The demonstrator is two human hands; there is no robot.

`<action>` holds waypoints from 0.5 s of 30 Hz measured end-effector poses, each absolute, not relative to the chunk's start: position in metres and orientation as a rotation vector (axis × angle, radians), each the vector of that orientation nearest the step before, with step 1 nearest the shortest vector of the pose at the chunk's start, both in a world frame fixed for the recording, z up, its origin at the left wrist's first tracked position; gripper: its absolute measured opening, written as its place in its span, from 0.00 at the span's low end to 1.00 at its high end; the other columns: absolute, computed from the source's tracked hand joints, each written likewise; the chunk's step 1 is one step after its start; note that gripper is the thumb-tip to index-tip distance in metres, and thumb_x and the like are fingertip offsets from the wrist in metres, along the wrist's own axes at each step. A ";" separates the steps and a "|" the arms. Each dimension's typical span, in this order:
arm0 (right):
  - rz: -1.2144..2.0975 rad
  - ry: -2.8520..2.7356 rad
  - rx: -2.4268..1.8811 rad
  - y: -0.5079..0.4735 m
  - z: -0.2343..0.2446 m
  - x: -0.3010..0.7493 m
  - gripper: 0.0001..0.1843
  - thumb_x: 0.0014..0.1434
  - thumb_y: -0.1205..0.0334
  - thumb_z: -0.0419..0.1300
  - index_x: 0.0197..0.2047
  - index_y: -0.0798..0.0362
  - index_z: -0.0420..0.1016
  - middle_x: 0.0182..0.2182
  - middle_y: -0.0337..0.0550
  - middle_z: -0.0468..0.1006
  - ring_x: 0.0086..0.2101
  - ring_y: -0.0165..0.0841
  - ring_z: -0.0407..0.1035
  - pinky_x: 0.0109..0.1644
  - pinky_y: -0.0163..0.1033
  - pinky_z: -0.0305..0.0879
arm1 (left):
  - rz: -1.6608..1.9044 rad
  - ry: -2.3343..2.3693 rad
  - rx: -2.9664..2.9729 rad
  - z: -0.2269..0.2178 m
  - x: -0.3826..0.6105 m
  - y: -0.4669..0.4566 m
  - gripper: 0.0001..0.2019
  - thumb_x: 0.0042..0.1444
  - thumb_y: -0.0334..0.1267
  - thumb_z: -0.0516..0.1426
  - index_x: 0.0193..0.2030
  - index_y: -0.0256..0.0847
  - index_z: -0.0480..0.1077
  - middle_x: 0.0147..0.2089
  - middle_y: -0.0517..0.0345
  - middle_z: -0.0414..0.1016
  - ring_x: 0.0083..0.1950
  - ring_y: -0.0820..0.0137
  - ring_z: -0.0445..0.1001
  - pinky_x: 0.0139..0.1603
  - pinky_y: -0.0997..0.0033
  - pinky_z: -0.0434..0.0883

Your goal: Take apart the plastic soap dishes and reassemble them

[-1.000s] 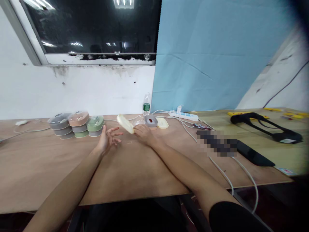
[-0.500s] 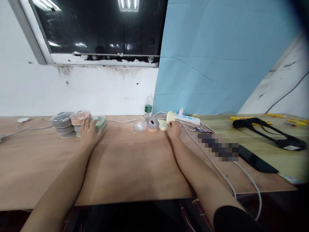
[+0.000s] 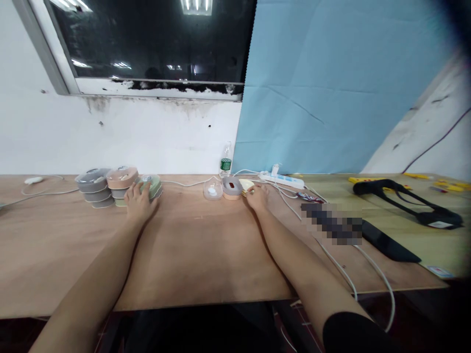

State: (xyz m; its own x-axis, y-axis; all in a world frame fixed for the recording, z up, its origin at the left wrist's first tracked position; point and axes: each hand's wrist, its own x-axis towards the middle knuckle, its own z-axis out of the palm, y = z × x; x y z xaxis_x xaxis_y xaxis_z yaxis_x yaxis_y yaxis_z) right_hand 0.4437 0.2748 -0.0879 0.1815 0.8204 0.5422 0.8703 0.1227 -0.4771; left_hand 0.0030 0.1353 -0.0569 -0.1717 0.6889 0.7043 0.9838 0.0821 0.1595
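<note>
My left hand point(image 3: 140, 202) rests with spread fingers against a stack of pale green containers point(image 3: 156, 185), touching its left side and top. A peach container point(image 3: 122, 177) on a stack and a stack of grey containers point(image 3: 94, 184) stand to its left. Farther right, my right hand point(image 3: 259, 197) has its fingers closed at the edge of a cream-coloured lid point(image 3: 246, 185), which lies low over a small cream box mostly hidden by the fingers. Touching or close beside it is a grey-topped peach container point(image 3: 231, 188) with a dark red oval window. A clear lid point(image 3: 213, 190) lies left of that.
A plastic bottle point(image 3: 225, 161) stands near the wall. Behind my right hand lies a white power strip point(image 3: 285, 180) with several cables. A black tablet-like slab point(image 3: 390, 243) and a black frame point(image 3: 408, 203) lie at the right. A white puck point(image 3: 34, 180) is far left.
My right hand has lowered the cream lid, which was standing tilted up, leftward onto the cream box. My left hand stays by the green stack.
</note>
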 end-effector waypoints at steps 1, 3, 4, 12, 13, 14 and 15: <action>-0.075 -1.612 -1.679 0.275 -0.088 0.443 0.08 0.51 0.62 0.58 0.32 0.54 0.76 0.48 0.52 0.68 0.51 0.44 0.57 0.57 0.49 0.51 | -0.887 -1.914 -1.627 -0.057 0.003 0.135 0.31 0.54 0.46 0.57 0.65 0.41 0.60 0.65 0.39 0.57 0.68 0.45 0.48 0.64 0.45 0.47; -0.067 -1.603 -1.678 0.274 -0.088 0.441 0.07 0.50 0.63 0.57 0.31 0.54 0.76 0.48 0.52 0.68 0.51 0.44 0.57 0.57 0.48 0.51 | -0.920 -1.914 -1.593 -0.057 0.004 0.135 0.30 0.53 0.45 0.58 0.63 0.42 0.62 0.65 0.39 0.56 0.68 0.45 0.48 0.64 0.44 0.47; -0.065 -1.603 -1.678 0.274 -0.088 0.441 0.07 0.50 0.63 0.57 0.31 0.54 0.76 0.47 0.52 0.68 0.51 0.44 0.58 0.58 0.48 0.51 | -0.935 -1.915 -1.579 -0.058 0.003 0.136 0.30 0.53 0.44 0.58 0.63 0.42 0.63 0.66 0.40 0.55 0.68 0.45 0.48 0.64 0.44 0.47; -0.032 -1.577 -1.669 0.273 -0.087 0.442 0.10 0.49 0.68 0.55 0.32 0.52 0.77 0.46 0.48 0.69 0.50 0.42 0.60 0.57 0.46 0.53 | -1.187 -1.875 -1.610 -0.070 -0.011 0.152 0.23 0.53 0.42 0.58 0.56 0.38 0.67 0.65 0.40 0.54 0.68 0.49 0.50 0.67 0.49 0.51; -0.027 -1.573 -1.667 0.273 -0.087 0.442 0.11 0.49 0.69 0.54 0.33 0.52 0.77 0.46 0.48 0.69 0.50 0.41 0.60 0.57 0.46 0.53 | -1.211 -1.880 -1.603 -0.071 -0.011 0.154 0.23 0.53 0.42 0.58 0.56 0.37 0.67 0.64 0.40 0.56 0.67 0.50 0.51 0.67 0.50 0.51; -0.023 -1.572 -1.670 0.273 -0.087 0.442 0.12 0.49 0.70 0.54 0.33 0.51 0.77 0.47 0.47 0.69 0.50 0.41 0.60 0.57 0.45 0.53 | -1.228 -1.889 -1.593 -0.071 -0.010 0.154 0.24 0.53 0.42 0.58 0.56 0.36 0.67 0.63 0.40 0.57 0.67 0.51 0.52 0.67 0.50 0.52; -0.019 -1.576 -1.676 0.273 -0.087 0.442 0.12 0.49 0.70 0.54 0.34 0.51 0.77 0.46 0.47 0.70 0.50 0.41 0.60 0.57 0.45 0.53 | -1.236 -1.899 -1.581 -0.071 -0.009 0.154 0.25 0.53 0.43 0.58 0.57 0.36 0.67 0.62 0.40 0.58 0.66 0.51 0.52 0.66 0.50 0.52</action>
